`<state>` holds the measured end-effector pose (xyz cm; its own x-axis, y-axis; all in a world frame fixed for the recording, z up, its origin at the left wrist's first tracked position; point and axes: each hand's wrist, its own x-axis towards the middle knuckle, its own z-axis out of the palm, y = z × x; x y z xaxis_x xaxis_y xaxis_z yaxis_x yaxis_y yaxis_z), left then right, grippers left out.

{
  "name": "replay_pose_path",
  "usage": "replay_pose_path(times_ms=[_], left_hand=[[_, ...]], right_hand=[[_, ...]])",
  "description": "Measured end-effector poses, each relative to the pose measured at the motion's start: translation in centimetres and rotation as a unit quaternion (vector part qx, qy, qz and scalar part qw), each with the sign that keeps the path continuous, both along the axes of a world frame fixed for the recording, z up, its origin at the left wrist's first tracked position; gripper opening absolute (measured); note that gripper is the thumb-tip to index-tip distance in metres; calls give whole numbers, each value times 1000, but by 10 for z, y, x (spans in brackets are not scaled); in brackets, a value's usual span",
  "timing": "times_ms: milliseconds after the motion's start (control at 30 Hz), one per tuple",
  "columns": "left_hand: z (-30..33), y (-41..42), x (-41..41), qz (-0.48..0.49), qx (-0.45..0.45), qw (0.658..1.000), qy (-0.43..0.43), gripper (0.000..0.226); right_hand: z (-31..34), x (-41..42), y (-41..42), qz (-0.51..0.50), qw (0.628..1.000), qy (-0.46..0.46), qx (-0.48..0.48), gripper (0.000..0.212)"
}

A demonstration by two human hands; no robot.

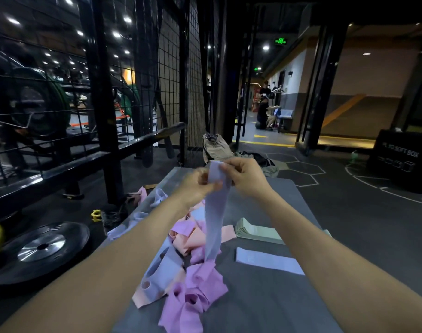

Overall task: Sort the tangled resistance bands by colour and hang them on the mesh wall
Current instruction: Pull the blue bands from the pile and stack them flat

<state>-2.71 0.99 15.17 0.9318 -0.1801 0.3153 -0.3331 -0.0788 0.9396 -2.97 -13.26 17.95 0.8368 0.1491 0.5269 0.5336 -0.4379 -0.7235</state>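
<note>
left hand (197, 186) pinches lavender band (216, 212) | right hand (243, 175) grips its top | lower end in tangled pile (193, 272) on bench (277, 296)

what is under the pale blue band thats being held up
The pale blue band, held by both hands, hangs over a pile of pink and peach bands on the grey mat. Its lower end runs into the pile, so where it ends is hidden.

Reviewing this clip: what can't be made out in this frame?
- Head view: left hand is motion-blurred, so its grip on the lavender band is unclear.
- Band's lower end is buried in the tangled pile.
- Whether the mesh wall holds coloured bands: too dark.
</note>
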Motion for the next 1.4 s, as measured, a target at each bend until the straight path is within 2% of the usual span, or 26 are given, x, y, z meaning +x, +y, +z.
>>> replay_pose_path(times_ms=[133,200,300,400,600,700,800,867,967,1067,1167,1233,1300,1400], left_hand=[[-28,2,0,-42,147,987,42,17],[-43,5,-2,-40,202,977,51,6],[-63,11,-5,-24,281,957,66,30],[-71,15,-5,-4,292,953,80,41],[-69,3,0,15,331,943,39,38],[-72,-5,7,4,383,924,12,31],[-80,-16,13,-24,409,912,-16,3],[-87,-26,13,-31,437,898,-32,20],[-96,-42,15,-31,475,877,-63,20],[-105,-59,19,-3,515,853,-87,13],[-116,-72,21,25,559,824,-91,17],[-123,-78,25,24,593,800,-89,18],[-130,-84,30,42,602,793,-87,19],[-138,-93,40,78,592,795,-106,17]], right_hand=[[9,-2,-9,-72,993,-10,95,18],[13,-1,-20,-115,982,-12,152,16],[6,1,-39,-161,968,12,192,19],[-10,-2,-58,-188,956,50,220,18],[-44,-9,-104,-215,925,119,289,12],[-60,-16,-133,-204,930,164,258,11],[-79,-23,-166,-217,940,191,180,21],[-91,-30,-185,-239,946,197,99,20],[-106,-37,-209,-242,945,219,31,15],[-115,-45,-224,-256,931,257,45,17],[-123,-50,-236,-240,919,303,74,27],[-132,-53,-243,-228,922,306,71,24],[-142,-54,-249,-232,924,294,76,19],[-158,-50,-258,-239,910,301,154,20]])
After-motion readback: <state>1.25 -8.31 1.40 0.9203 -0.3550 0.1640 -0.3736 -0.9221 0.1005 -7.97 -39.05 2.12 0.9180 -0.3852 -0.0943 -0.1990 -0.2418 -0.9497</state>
